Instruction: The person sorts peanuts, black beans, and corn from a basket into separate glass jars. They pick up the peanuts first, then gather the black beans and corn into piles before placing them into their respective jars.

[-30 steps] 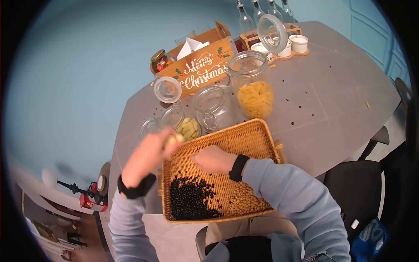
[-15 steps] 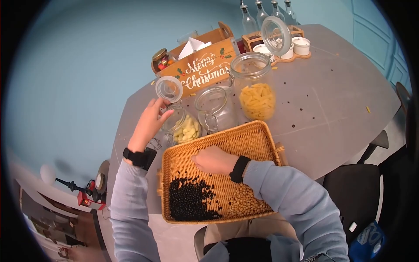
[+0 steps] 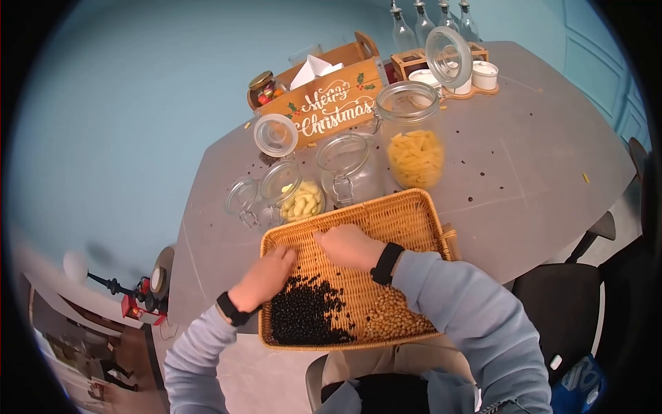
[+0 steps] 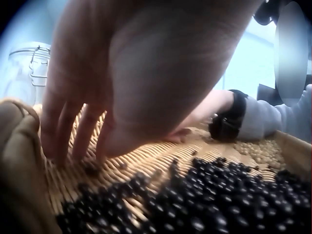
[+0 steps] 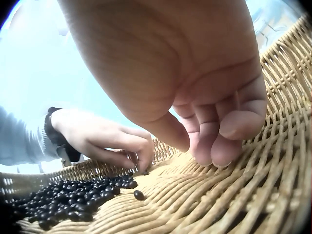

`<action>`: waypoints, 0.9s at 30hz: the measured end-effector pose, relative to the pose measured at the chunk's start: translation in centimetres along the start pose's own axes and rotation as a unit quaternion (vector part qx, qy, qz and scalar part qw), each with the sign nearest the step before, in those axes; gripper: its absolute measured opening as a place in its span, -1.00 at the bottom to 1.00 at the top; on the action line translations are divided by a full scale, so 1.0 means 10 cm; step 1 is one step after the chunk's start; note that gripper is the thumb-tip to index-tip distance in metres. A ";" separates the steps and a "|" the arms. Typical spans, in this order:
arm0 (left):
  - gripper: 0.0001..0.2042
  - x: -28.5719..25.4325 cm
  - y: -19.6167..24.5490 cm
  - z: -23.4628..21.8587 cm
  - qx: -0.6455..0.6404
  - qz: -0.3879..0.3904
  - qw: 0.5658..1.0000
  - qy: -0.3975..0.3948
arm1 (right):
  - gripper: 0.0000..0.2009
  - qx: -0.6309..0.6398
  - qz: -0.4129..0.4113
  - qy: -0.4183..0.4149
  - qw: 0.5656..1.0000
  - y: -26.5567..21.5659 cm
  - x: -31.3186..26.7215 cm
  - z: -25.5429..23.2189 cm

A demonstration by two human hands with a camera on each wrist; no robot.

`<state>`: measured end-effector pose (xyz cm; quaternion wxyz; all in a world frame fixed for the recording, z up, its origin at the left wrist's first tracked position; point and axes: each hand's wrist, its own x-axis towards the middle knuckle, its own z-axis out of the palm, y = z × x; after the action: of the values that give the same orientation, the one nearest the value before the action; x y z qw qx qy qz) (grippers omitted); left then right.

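A rectangular wicker tray point(image 3: 396, 215) holds a heap of black beans point(image 3: 303, 316) at its near left and tan beans point(image 3: 394, 317) at its near right. My left hand point(image 3: 265, 279) reaches over the tray's left rim, fingers pointing down at the weave beside the black beans. In the left wrist view its fingers point(image 4: 85, 129) are fairly straight, with a few dark beans close to the tips. Near the tray's far side, my right hand point(image 3: 348, 246) rests with loosely curled fingers; the right wrist view shows nothing in its palm.
Behind the tray stand a glass jar of pale yellow pieces point(image 3: 303, 201), a clip-top jar point(image 3: 349, 176) and a tall jar of penne point(image 3: 416, 159), lids raised. Farther back are a wooden Christmas box point(image 3: 331, 103), white pots point(image 3: 485, 74) and glass bottles point(image 3: 403, 31). Stray dark beans dot the table.
My left hand, earlier blurred with something pale yellow beside the jar, then spread open over that jar, has come down into the tray by the black beans. My right hand has stayed in the tray.
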<state>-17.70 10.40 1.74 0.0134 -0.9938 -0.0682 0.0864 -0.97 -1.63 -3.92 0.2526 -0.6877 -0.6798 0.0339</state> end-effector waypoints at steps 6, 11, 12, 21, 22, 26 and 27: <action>-0.85 -0.29 0.29 -0.23 -0.067 -0.009 0.986 -0.150 | -0.83 0.010 0.001 -0.005 1.000 0.00 0.00 0.02; -0.85 -0.04 0.49 -0.38 -0.026 0.031 0.995 -0.094 | -0.86 0.016 -0.004 0.014 1.000 0.02 0.00 0.04; -0.85 0.02 0.55 -0.38 -0.070 0.089 0.993 -0.038 | -0.87 0.014 -0.014 0.035 0.999 0.02 0.00 0.04; -0.84 0.09 0.51 -0.13 -0.135 0.265 0.949 -0.102 | -0.79 0.021 0.021 -0.020 0.999 -0.01 0.00 -0.03; -0.84 0.05 0.49 -0.17 -0.124 0.270 0.941 -0.160 | -0.79 0.022 0.022 -0.020 0.999 -0.01 0.00 -0.03; -0.80 -0.01 0.43 -0.43 -0.144 0.203 0.946 -0.206 | -0.77 0.019 0.013 -0.009 1.000 0.00 0.00 0.01; -0.80 0.00 0.45 -0.43 -0.144 0.203 0.946 -0.206 | -0.76 0.019 0.008 -0.006 1.000 0.00 0.01 0.01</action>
<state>-16.31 5.85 5.81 -0.1619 -0.9385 0.1216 0.2796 -0.98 -1.54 -3.95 0.2619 -0.6879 -0.6749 0.0531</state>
